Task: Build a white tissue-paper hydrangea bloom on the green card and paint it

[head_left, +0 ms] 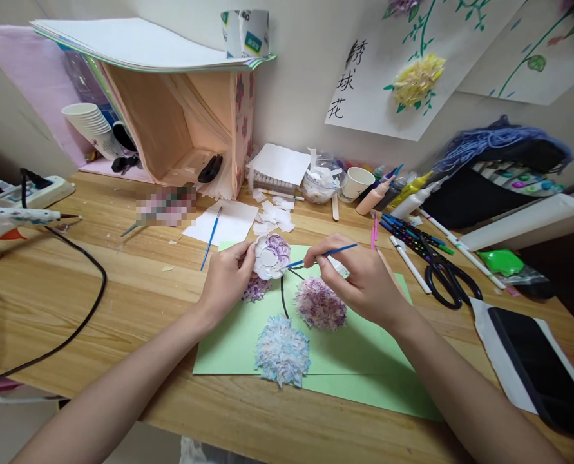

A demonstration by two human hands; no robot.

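My left hand [227, 277] grips the edge of a small white flower-shaped paint palette [268, 256], tilted up, with purple paint in some wells. A thin blue paintbrush [332, 250] is pinched in my right hand [361, 280], its tip at the palette's right edge. Both hands are above a light green paper sheet [229, 348]. On that sheet lie a pale blue paper flower [283, 351] and a purple-white one [319, 304], with dark stem lines between. Another purple flower [255, 290] shows partly beneath the palette.
Behind are a second blue brush [212, 238] on white paper, torn paper scraps [274, 216], a paper cup [357, 183] and paint bottles [373, 196]. Black scissors [448, 277] and a phone [540, 361] lie at right. A hot glue gun [11, 222] with its cable is at left.
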